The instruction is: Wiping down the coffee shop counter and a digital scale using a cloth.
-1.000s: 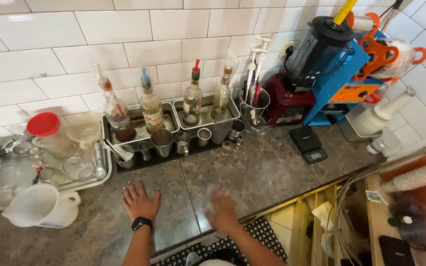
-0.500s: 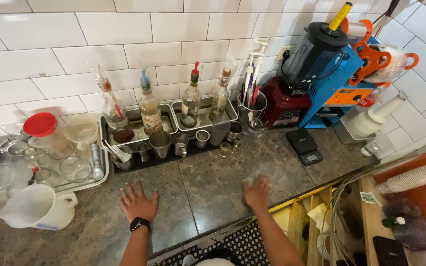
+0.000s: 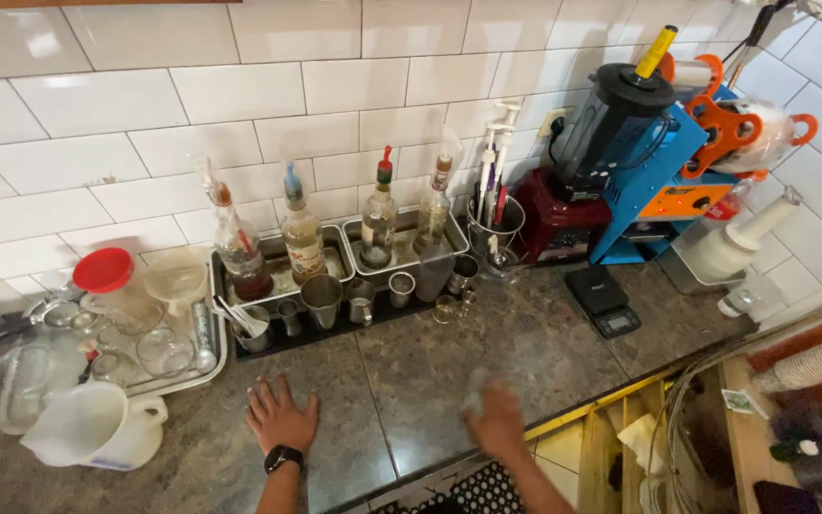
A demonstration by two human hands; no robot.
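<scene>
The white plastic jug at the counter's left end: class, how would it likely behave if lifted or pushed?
The white plastic jug looks thin-walled, so probably light for its size. Its side handle should give a firm grip. Standing upright on a broad base on the stone counter, it would likely slide rather than tip. Whether it holds anything cannot be seen.

drink-prep station in a café or bar, set against a white tiled wall with a dark stone counter. pour-spout syrup bottles stand in steel trays, with metal jiggers and cups on a black mat below. a blender, a blue cup-sealing machine, a small scale and a white pitcher point to commercial drink making.
</scene>
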